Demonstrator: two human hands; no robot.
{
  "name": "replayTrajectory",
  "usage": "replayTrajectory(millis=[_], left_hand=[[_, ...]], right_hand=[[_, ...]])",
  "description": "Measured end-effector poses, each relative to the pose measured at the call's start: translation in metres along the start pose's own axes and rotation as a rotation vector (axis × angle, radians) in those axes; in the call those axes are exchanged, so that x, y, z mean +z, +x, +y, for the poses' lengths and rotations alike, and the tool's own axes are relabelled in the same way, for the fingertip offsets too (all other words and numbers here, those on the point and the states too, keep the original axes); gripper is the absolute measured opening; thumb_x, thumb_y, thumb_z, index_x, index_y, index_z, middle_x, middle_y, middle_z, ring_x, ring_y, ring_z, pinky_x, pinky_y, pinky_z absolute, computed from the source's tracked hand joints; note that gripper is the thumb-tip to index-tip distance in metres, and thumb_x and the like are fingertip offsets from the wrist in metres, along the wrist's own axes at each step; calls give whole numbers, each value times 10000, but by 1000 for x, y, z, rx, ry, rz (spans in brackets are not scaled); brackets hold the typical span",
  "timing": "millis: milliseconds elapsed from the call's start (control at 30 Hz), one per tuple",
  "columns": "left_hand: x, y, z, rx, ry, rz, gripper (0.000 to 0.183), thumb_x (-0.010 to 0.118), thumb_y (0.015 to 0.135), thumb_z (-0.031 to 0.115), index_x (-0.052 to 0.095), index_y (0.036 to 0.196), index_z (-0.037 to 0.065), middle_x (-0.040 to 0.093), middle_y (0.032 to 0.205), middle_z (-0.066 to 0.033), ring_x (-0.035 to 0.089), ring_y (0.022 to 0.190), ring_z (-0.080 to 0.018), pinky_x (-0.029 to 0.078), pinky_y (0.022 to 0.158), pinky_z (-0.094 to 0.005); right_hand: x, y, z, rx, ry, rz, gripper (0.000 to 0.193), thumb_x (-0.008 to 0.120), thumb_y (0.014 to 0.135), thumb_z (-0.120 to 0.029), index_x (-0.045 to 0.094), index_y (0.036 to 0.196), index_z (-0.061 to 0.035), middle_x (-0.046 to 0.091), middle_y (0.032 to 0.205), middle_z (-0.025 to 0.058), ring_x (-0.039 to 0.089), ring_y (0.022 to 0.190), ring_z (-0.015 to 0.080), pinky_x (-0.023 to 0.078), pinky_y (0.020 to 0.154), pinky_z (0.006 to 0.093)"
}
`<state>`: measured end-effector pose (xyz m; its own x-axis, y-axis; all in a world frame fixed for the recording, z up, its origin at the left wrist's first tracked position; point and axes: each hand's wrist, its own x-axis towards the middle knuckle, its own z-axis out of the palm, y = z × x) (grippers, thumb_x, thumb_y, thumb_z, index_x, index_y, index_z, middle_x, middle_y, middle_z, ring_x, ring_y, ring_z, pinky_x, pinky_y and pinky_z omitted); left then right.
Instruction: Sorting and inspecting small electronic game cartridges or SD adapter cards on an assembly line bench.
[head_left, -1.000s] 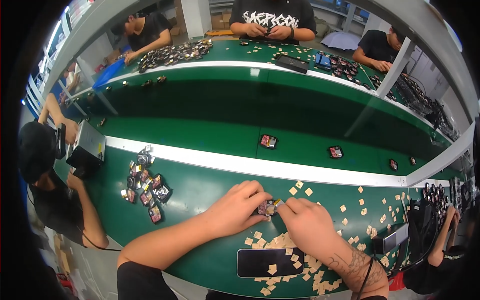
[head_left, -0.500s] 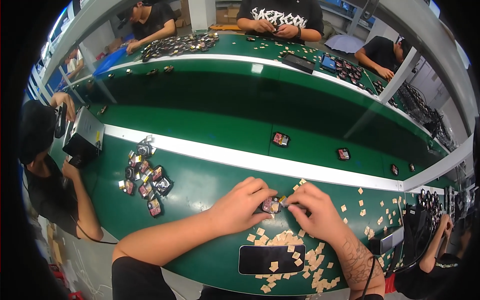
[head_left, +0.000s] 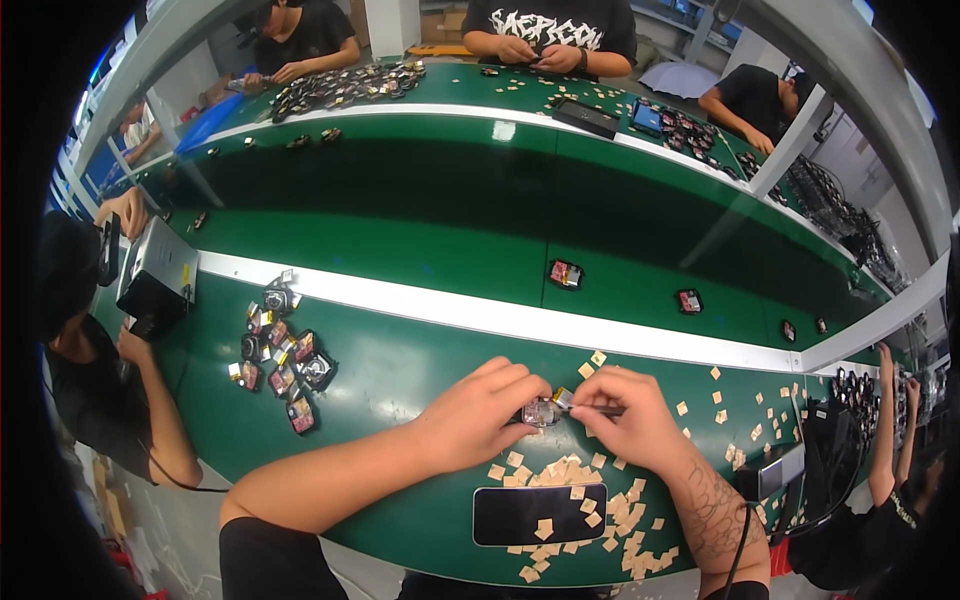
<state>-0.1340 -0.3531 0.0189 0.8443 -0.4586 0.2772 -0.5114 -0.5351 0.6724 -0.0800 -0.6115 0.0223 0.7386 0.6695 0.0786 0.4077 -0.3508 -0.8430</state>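
Note:
My left hand (head_left: 487, 412) is closed on a small electronic module (head_left: 540, 412) with a black rim, pinched between thumb and fingers above the green worktop. Close beside it, my right hand (head_left: 628, 418) grips a thin dark tool (head_left: 600, 410), its near end touching or just short of the module's right side. A yellow-and-silver piece (head_left: 562, 398) sticks out from the module there. Whether that piece is also pinched by my right fingers, I cannot tell. Below my hands lie many small beige squares (head_left: 565, 472), some on a dark phone-like slab (head_left: 520, 515).
To the left is a pile of similar modules (head_left: 282, 360). A white rail (head_left: 440, 306) separates the worktop from a green conveyor (head_left: 440, 240) carrying spaced modules. A dark box with a cable (head_left: 772, 472) stands at right. Other people work at left, right and across.
My right hand has turned slightly, and the dark tool in it now shows. The module tilts a little in my left hand. At right, another person's arms have risen. The whole view has shifted slightly.

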Motion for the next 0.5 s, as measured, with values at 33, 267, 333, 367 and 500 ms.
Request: replayTrajectory(millis=[33,267,333,367,500], left_hand=[[0,-2,0,-12,2,10,429,880,819,127,673,1191,75,668,1086,-86,629,1028,-330,534,908,-430],[1,-4,-5,45,60,-31,348,873,840,165,708,1140,102,635,1025,-63,622,1010,-308,546,876,-416],[3,-5,-9,66,65,-33,333,875,840,171,718,1126,104,631,1019,-59,620,1004,-299,547,871,-410],[2,-5,-10,88,73,-32,319,876,840,177,728,1113,105,628,1013,-56,618,998,-291,548,866,-404],[2,-3,-9,98,85,-39,308,878,844,191,737,1105,108,630,1014,-49,616,990,-281,548,862,-397]], right_hand=[[-1,2,1,52,237,18,225,805,880,40,731,1087,-9,677,1010,87,748,857,236,617,788,296],[-5,5,3,-273,-342,-105,338,834,828,-25,746,1149,-81,661,1148,58,725,871,248,611,745,353],[-3,6,0,-319,-371,-91,342,833,834,-35,749,1161,-94,670,1167,61,723,880,251,605,741,355],[-2,8,-15,-284,-361,-51,325,821,841,-27,753,1151,-93,689,1121,70,725,872,259,605,740,359],[-4,9,-4,-377,-387,-69,291,799,861,-17,766,1139,-95,718,976,83,725,816,277,606,725,364]])
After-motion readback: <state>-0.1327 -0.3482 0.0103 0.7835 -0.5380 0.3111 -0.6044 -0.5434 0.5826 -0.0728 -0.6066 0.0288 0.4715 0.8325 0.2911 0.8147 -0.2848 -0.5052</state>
